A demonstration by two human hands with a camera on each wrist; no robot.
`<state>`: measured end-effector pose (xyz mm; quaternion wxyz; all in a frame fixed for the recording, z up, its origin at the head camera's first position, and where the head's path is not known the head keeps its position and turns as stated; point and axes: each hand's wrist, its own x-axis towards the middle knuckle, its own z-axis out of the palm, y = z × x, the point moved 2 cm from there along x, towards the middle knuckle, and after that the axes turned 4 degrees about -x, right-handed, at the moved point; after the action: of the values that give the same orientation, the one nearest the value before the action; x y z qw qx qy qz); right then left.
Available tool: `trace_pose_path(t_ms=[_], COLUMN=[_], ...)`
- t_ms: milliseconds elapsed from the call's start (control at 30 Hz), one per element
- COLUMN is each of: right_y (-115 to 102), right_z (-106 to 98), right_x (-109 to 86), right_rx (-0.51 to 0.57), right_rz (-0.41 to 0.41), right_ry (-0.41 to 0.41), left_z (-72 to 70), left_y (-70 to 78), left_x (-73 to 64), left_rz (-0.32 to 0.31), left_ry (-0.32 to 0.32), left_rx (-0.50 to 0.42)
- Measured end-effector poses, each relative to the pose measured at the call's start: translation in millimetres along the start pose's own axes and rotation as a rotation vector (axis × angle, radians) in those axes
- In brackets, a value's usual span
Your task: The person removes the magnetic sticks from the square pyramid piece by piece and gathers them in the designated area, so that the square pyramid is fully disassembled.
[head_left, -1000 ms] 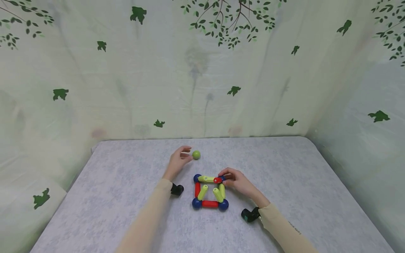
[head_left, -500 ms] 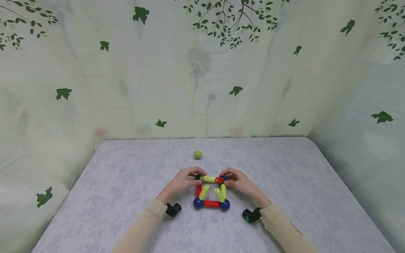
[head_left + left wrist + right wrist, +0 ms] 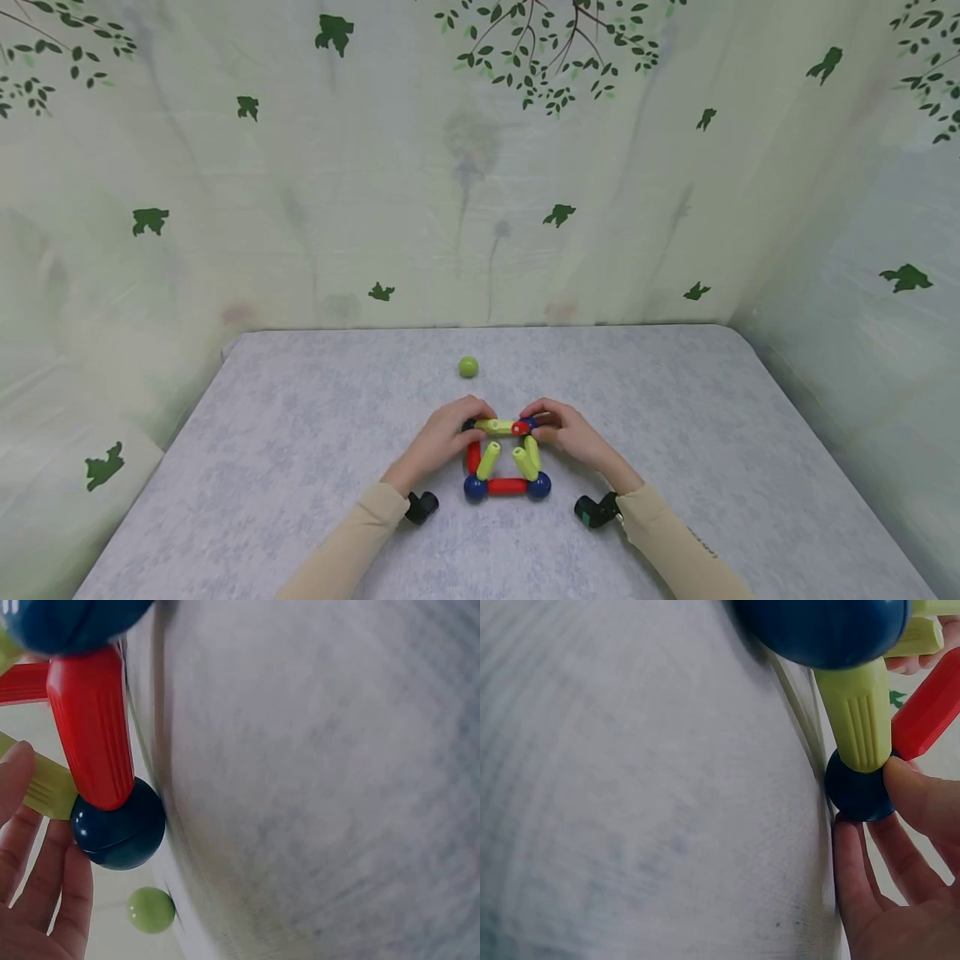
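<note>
A square frame of toy building rods and blue balls lies on the table. Its front is a red rod (image 3: 507,486) between two blue balls, from which yellow-green rods (image 3: 488,460) slant upward. At the back left corner my left hand (image 3: 438,442) pinches a yellow-green rod (image 3: 51,789), thumb on one side and fingers behind, beside the back left blue ball (image 3: 118,826). My right hand (image 3: 573,437) grips the back right blue ball (image 3: 857,787) between thumb and fingers. A red rod (image 3: 928,709) rises from that ball. Fingers partly cover both back corners in the head view.
A loose green ball (image 3: 468,367) sits behind the frame, near the table's back edge. The grey table (image 3: 675,400) meets a pale, leaf-patterned curtain (image 3: 360,183) at the back. A black wrist camera (image 3: 596,510) hangs by the right wrist, another (image 3: 422,507) by the left.
My left hand has come away from beside the green ball, down to the frame's back left corner, and taken hold there. The frame's front has shifted slightly right. The right hand keeps its grip.
</note>
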<state>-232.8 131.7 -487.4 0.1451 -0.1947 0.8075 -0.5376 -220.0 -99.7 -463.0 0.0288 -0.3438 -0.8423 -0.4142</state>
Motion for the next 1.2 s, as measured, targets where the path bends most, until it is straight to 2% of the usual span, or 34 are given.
trace_pose_path(t_ms=[133, 200, 433, 567, 700, 833, 967, 1067, 1200], right_y=[-3, -7, -36, -41, -39, -36, -33, -20, -3], right_z=[-1, -1, -3, -3, -3, -3, -3, -3, -3], right_x=[-1.6, -2.6, -12.4, -15.1, -14.4, -13.8, -12.6, -8.1, -2.8], right_rx=[-0.003, -0.002, -0.001, -0.007, -0.005, -0.004, -0.011, -0.018, -0.022], right_rz=[-0.011, -0.012, -0.023, -0.01, -0.002, -0.003, -0.004, -0.008, -0.007], right_ry=[-0.01, -0.015, -0.039, -0.036, -0.028, -0.028, -0.031, -0.024, -0.009], left_z=[1.2, 0.9, -5.0, -11.0, -18.9, -27.0, -36.6, -45.3, -57.5], left_y=[2.9, 3.1, 0.8, -4.6, -12.2, -21.6, -30.9, -38.2, -52.5], left_x=[0.9, 1.8, 1.7, 0.0, -2.4, -6.1, -9.7, -11.8, -13.8], left_rz=[0.013, -0.004, -0.038, -0.055, -0.068, -0.099, -0.179, -0.235, -0.28], left_ry=[0.005, 0.021, 0.083, 0.097, 0.12, 0.144, 0.158, 0.164, 0.185], left_rx=[0.035, 0.038, -0.05, -0.106, -0.124, -0.092, -0.041, -0.002, 0.044])
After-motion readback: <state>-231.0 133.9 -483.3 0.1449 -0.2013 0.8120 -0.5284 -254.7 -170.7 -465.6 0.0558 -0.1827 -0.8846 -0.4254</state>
